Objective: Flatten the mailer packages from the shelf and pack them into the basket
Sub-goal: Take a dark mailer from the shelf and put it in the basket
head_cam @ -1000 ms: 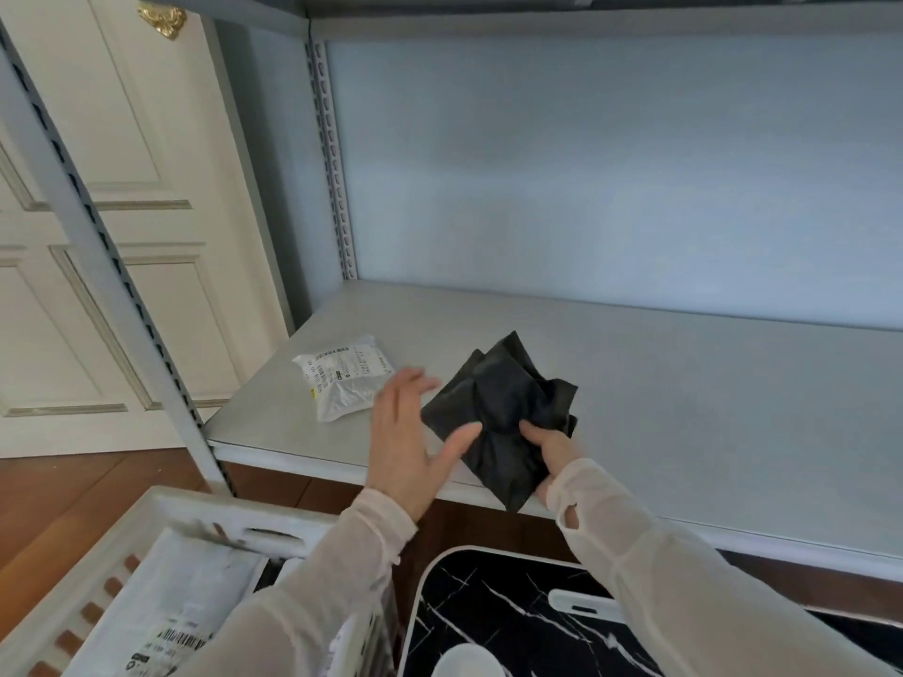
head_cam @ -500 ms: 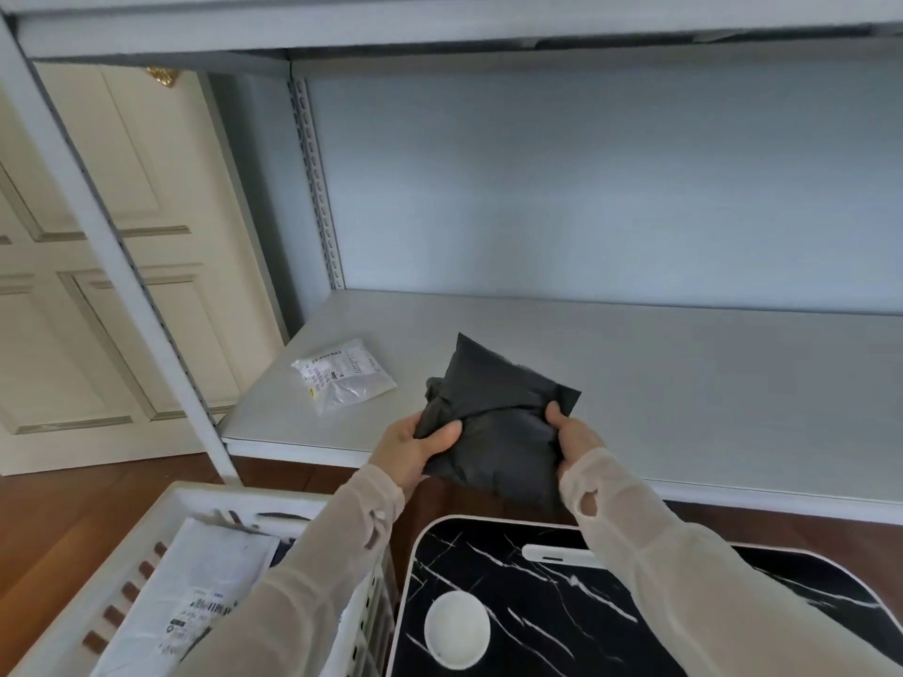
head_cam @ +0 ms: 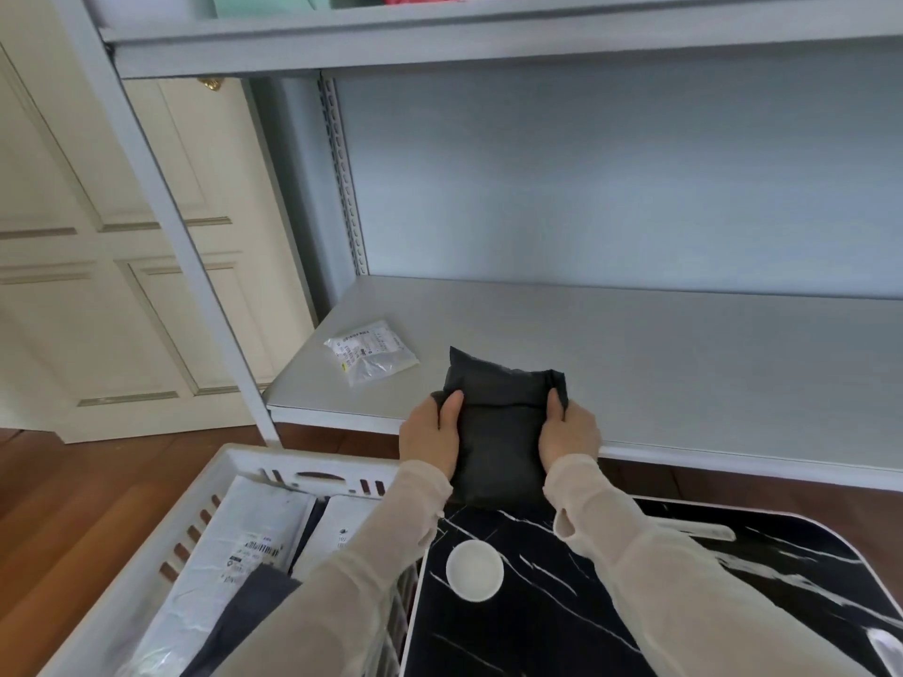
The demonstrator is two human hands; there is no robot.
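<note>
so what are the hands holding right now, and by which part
Both hold the black mailer package: the left hand grips its left edge and the right hand grips its right edge, thumbs on top.

The grey shelf is carrying a small clear mailer, which is lying flat near its front left corner. A black mailer is overhanging the shelf's front edge, near the clear one and to its right.
</note>
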